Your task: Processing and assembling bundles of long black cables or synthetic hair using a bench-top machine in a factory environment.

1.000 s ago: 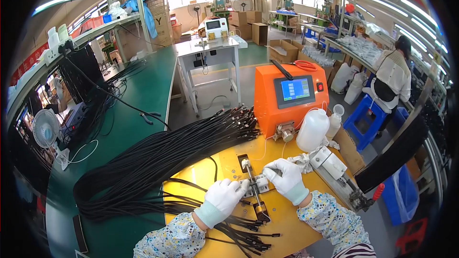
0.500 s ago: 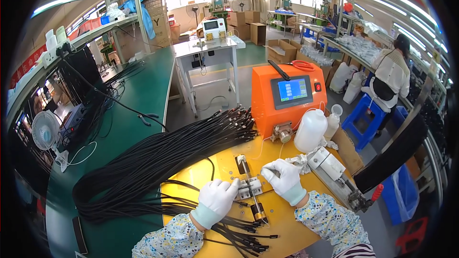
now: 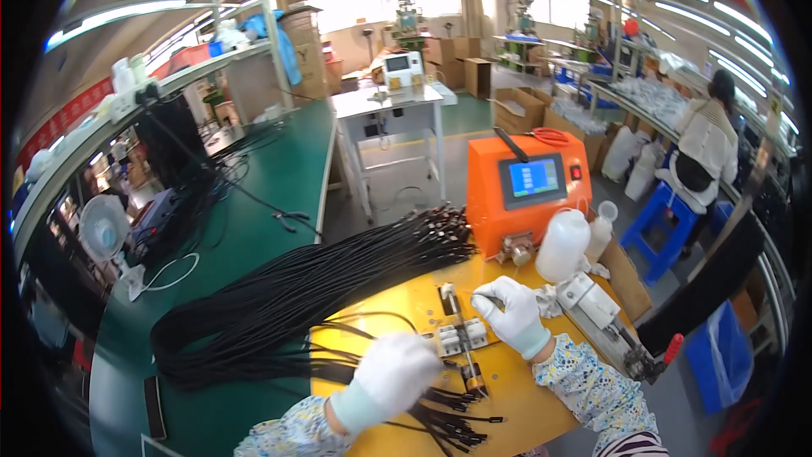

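My left hand (image 3: pixel 393 379), in a white glove, is smeared by motion over the loose cable ends (image 3: pixel 461 427) left of a small fixture; its fingers cannot be made out. My right hand (image 3: pixel 512 316), gloved too, hovers just right of the fixture with thumb and fingertips pinched together; anything between them is too small to name. Between the hands sits the white clamp block (image 3: pixel 462 338), crossed by a metal rod (image 3: pixel 464 322) on the yellow plate (image 3: pixel 533 398). A thick bundle of black cables (image 3: pixel 313 279) curves across on the left, its connector ends by the orange machine.
Behind the plate stands an orange machine (image 3: pixel 529 190) with a screen, pliers (image 3: pixel 550 136) on top. Beside it are a white bottle (image 3: pixel 562 244) and a toggle clamp (image 3: pixel 634 360) with a red handle. A green table (image 3: pixel 245 237) runs left; a person (image 3: pixel 705 135) sits far right.
The left hand has moved from the clamp block toward me, over the cable ends. The right hand stays pinched near the fixture. The whole view has shifted slightly.
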The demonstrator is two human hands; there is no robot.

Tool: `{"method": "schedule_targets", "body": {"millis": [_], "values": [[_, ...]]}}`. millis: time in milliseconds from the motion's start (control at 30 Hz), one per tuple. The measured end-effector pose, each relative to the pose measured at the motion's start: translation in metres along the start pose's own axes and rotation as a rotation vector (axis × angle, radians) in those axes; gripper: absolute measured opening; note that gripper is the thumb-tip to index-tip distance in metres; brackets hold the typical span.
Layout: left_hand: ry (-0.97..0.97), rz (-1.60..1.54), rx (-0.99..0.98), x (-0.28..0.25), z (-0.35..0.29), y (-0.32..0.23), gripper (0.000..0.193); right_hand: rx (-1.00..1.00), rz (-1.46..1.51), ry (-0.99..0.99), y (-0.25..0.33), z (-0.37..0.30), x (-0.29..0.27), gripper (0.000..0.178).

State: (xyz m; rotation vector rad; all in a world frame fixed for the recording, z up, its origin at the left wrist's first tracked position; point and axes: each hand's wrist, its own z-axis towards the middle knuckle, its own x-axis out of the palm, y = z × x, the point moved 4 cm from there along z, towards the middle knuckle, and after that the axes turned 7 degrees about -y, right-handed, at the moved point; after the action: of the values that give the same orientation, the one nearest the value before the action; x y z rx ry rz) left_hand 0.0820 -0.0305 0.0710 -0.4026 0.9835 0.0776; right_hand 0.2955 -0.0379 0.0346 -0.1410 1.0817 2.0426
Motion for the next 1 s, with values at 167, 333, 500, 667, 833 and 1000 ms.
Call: {"method": "schedule_targets", "body": {"millis": [167,333,500,667,833,1000], "values": [[0.347,-0.393,-0.097,-0.036,-0.069,-0.048,0.038,-0.111,0.019,0.403,0.03,0.034,0.071,0.038],[-0.324,0.564,-0.778,-0.084,-0.192,0.069,0.067,-0.096,-0.309,0.973,0.07,0.012,0.146,0.085],[-0.529,0.711,-1.528,-0.108,-0.303,0.185,0.083,-0.301,-0.4,1.089,0.134,-0.058,0.146,0.093],[-0.5,0.802,-1.546,-0.109,-0.302,0.214,0.081,-0.287,-0.437,1.043,0.147,-0.071,0.155,0.067],[-0.666,0.668,-1.394,-0.108,-0.294,0.201,0.073,-0.138,-0.44,1.084,0.15,-0.07,0.167,0.059],[-0.862,0.61,-1.077,-0.091,-0.261,0.125,0.064,-0.255,-0.427,1.089,0.146,-0.073,0.171,0.063]]}}
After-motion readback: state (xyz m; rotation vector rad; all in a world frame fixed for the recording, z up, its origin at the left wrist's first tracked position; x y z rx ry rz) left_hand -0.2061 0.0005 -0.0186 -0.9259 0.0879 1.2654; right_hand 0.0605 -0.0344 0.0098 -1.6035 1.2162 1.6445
